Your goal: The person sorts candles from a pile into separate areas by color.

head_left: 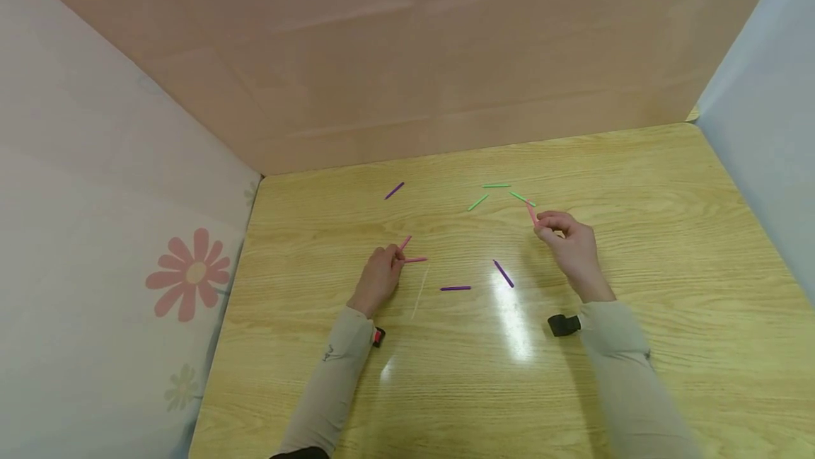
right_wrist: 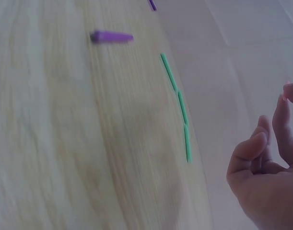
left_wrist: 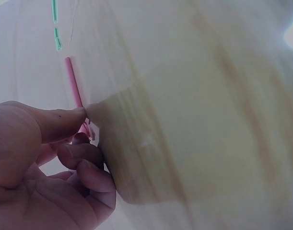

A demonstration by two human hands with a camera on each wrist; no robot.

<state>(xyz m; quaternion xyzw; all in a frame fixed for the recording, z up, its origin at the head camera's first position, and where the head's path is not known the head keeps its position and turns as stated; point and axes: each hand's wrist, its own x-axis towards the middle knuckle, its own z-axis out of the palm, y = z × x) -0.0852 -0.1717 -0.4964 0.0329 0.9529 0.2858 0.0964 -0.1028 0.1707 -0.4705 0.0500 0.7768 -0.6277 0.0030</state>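
Pink stick (head_left: 531, 213) near the green sticks (head_left: 496, 185), contact unclear from here | right hand (head_left: 571, 250): thumb and finger pinch one end, presumably leaving the other free to aim | left hand (head_left: 378, 276): fingers curled low, pinching a second pink stick (head_left: 417, 259), probably steadying it beside a third pink stick (head_left: 405, 241) | purple sticks (head_left: 455, 288) lie apart on the table (head_left: 458, 388)

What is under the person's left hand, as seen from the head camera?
Two pink sticks show beyond the left hand; their other ends are covered. Whatever else lies directly under it cannot be seen.
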